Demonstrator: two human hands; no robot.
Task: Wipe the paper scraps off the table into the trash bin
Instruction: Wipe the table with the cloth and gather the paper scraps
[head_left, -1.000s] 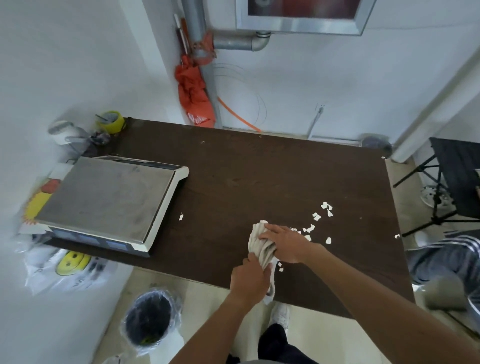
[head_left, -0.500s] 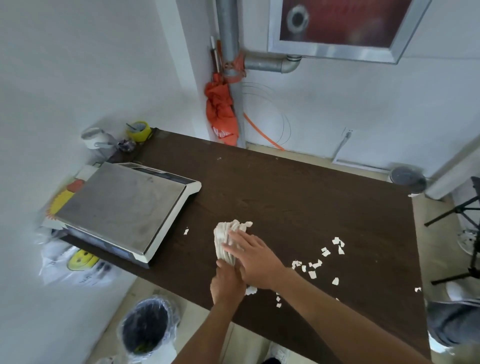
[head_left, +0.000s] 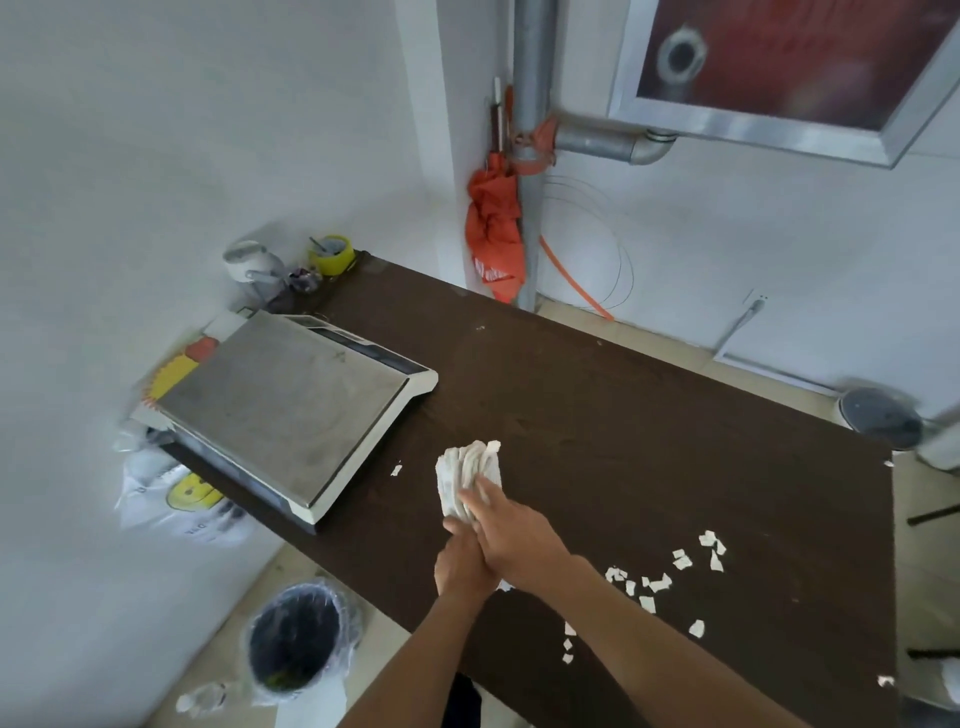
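A crumpled white cloth (head_left: 467, 475) lies on the dark brown table (head_left: 623, 415), near its front edge. My right hand (head_left: 511, 535) rests on the cloth's near end with straight fingers pressing down. My left hand (head_left: 460, 566) sits partly under the right hand and grips the cloth's near end, thumb on the fabric. Several white paper scraps (head_left: 654, 582) are scattered on the table to the right of my hands. One lone scrap (head_left: 396, 470) lies left of the cloth. The black trash bin (head_left: 296, 639), lined with clear plastic, stands on the floor below the front edge.
A flat steel weighing scale (head_left: 285, 405) fills the table's left end, with a yellow tape roll (head_left: 332, 254) and small items behind it. A plastic bag (head_left: 176, 499) hangs below the scale. An orange umbrella (head_left: 493, 234) hangs on the pipe behind the table.
Both hands have slid the cloth left, away from the cluster of scraps, which now lies well to their right. My left hand has tucked under the right.
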